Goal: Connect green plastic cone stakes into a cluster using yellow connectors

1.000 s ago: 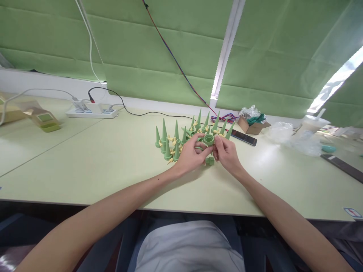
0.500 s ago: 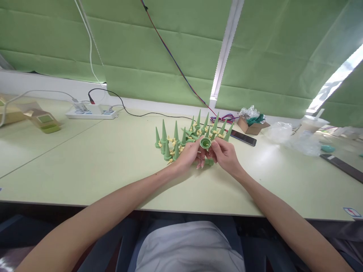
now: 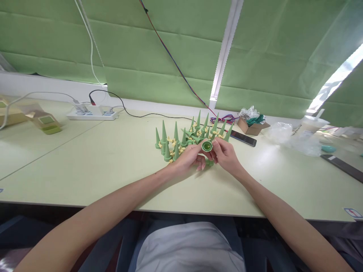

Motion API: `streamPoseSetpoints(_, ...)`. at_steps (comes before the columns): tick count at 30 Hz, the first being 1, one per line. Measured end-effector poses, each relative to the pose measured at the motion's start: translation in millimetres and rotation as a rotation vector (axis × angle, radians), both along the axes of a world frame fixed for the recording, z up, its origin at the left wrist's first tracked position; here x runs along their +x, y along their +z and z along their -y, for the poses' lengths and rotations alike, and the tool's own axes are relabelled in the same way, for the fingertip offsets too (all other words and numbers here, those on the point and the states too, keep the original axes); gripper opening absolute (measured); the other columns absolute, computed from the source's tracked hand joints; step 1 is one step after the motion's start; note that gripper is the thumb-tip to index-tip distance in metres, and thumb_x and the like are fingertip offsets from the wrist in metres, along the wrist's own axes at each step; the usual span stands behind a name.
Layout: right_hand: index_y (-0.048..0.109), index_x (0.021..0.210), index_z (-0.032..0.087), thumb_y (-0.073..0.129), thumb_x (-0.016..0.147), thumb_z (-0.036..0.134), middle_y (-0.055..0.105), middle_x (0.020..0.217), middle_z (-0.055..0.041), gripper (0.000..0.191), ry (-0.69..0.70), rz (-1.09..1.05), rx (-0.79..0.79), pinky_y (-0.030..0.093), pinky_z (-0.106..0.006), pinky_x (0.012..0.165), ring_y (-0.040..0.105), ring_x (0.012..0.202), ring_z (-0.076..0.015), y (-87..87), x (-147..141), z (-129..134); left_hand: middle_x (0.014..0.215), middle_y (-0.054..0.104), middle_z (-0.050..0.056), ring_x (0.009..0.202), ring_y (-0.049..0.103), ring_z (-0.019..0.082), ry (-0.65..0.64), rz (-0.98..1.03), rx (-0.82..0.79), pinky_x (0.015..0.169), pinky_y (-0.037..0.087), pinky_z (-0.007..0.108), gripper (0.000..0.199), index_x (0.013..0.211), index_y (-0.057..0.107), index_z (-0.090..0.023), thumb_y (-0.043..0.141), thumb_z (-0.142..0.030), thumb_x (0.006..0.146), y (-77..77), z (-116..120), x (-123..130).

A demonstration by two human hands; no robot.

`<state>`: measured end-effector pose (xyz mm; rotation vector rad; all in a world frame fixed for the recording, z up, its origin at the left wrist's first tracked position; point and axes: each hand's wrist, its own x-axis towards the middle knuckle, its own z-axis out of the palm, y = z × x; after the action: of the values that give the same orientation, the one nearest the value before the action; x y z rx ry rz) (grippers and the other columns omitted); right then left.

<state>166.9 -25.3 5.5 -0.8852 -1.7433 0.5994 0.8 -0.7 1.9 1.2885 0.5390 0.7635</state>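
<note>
Between my two hands is a green plastic cone-shaped spike (image 3: 207,146), its round hollow end turned toward me. My left hand (image 3: 190,157) grips its left side, with the lower fingers curled beneath. From the right, my right hand (image 3: 224,152) pinches at the rim between thumb and fingers; whether a small part sits in that pinch is hidden. Just beyond my hands stand several green spikes (image 3: 163,136) with small yellow valve pieces on them. A few spikes (image 3: 193,135) lie on their sides in the middle of the group.
Behind the spikes lie a phone (image 3: 243,138) and a coil of red and blue wire (image 3: 224,118). A small cardboard box (image 3: 252,127), plastic bags (image 3: 280,133) and a lidded cup (image 3: 310,124) stand to the right. A power strip (image 3: 92,115) sits at the back left.
The spike's hollow end has shifted slightly right and down, toward my right hand. My left fingers have curled a little more beneath it.
</note>
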Motion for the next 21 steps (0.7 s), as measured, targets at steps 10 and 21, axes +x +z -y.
streamPoseSetpoints(10, 0.042, 0.073, 0.024, 0.041, 0.105, 0.058, 0.050, 0.057, 0.0037, 0.046, 0.052, 0.001, -0.017, 0.038, -0.028, 0.041, 0.045, 0.042, -0.0109, -3.0, 2.4, -2.8, 0.057, 0.065, 0.008, 0.046, 0.054, 0.009, 0.051, -0.086, 0.073, 0.042, 0.036, 0.021, 0.064, 0.075, 0.072, -0.010, 0.058, -0.071, 0.089, 5.3, 2.8, -2.2)
streamPoseSetpoints(21, 0.042, 0.073, 0.025, 0.041, 0.106, 0.057, 0.049, 0.058, 0.0038, 0.045, 0.078, 0.002, -0.034, 0.038, -0.029, 0.042, 0.046, 0.041, -0.0112, -4.0, 2.1, -3.2, 0.061, 0.069, 0.010, 0.046, 0.054, 0.008, 0.026, -0.061, 0.127, 0.043, 0.037, 0.021, 0.066, 0.076, 0.074, -0.009, 0.055, -0.070, 0.092, 1.7, 1.4, -4.2)
